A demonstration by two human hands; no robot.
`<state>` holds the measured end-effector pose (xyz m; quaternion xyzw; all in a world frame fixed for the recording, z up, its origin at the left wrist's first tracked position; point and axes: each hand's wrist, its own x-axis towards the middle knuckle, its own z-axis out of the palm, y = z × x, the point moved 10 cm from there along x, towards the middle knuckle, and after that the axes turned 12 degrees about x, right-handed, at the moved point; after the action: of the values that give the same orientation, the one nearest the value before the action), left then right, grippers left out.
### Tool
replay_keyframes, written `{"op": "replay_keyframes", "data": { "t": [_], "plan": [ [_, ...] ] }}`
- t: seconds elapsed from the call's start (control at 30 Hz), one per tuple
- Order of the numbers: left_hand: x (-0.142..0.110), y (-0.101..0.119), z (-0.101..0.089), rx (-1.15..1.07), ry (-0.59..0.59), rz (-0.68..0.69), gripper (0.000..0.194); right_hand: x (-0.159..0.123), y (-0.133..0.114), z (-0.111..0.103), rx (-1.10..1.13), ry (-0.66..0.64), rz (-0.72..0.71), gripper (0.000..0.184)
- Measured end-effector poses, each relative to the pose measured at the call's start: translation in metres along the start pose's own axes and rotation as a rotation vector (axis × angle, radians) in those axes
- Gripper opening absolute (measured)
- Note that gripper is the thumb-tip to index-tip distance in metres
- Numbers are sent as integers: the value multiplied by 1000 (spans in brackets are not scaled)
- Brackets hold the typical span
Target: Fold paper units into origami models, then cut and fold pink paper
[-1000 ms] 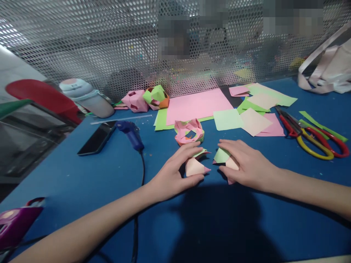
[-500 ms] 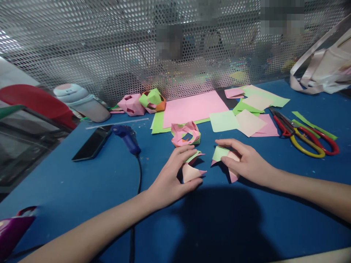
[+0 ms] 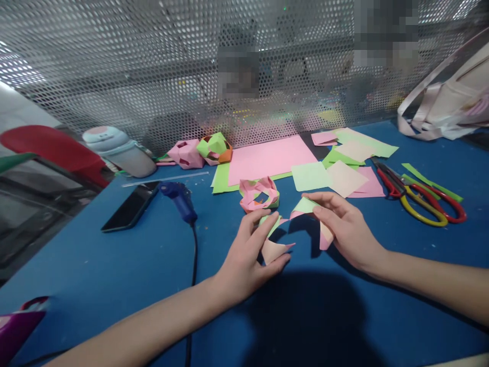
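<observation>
Near the middle of the blue table, my left hand point(image 3: 248, 250) curls round a folded paper piece point(image 3: 273, 251) in cream and green with pink points. My right hand point(image 3: 346, 224) pinches a second folded paper piece point(image 3: 305, 205), green on top with a cream and pink flap hanging below the fingers. The tips of the two pieces face each other across a small gap. Just behind my left hand sits a ring of folded pink paper point(image 3: 260, 192) with orange and green at its base.
A blue glue gun point(image 3: 179, 201) with its cord and a phone point(image 3: 132, 206) lie left. Red-handled scissors point(image 3: 424, 201) and loose paper squares point(image 3: 311, 176) lie right and behind. Finished paper balls point(image 3: 216, 148) and a bottle point(image 3: 120, 150) stand by the perforated metal screen point(image 3: 153, 66).
My right hand has lifted and tilted its paper piece, bringing its tip closer to the other. My left hand has shifted slightly right, its fingers closer over its piece.
</observation>
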<state>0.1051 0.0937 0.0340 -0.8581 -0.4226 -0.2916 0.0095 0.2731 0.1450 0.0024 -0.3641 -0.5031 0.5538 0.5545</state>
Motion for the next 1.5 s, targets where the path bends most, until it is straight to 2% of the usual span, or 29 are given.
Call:
{"op": "replay_keyframes", "data": {
  "t": [0.17,0.3,0.43,0.53,0.67,0.83,1.03,1.2,1.37,1.5],
  "plan": [
    [0,4,4,14,-2,10,86,0,3,4,-5,4,-36,31],
    [1,4,4,28,5,-5,86,-4,4,8,-39,-11,12,34],
    [2,2,3,34,29,-31,84,-10,10,19,-85,-97,105,45],
    [3,2,4,23,32,-34,81,-11,10,26,-150,-157,98,46],
    [3,1,6,10,19,-37,79,-10,7,25,-212,-149,66,42],
    [0,-3,10,3,-8,-54,76,-12,13,29,-183,-169,157,45],
    [-1,1,12,59,15,-9,79,-11,17,26,-140,-122,215,47],
    [-2,7,15,107,-7,36,79,-10,13,27,-123,-116,157,44],
    [-2,6,16,61,-28,38,79,-7,5,30,-146,-134,59,40],
    [2,2,18,-12,-64,6,76,-4,5,27,-166,-127,67,40]
  ]
}}
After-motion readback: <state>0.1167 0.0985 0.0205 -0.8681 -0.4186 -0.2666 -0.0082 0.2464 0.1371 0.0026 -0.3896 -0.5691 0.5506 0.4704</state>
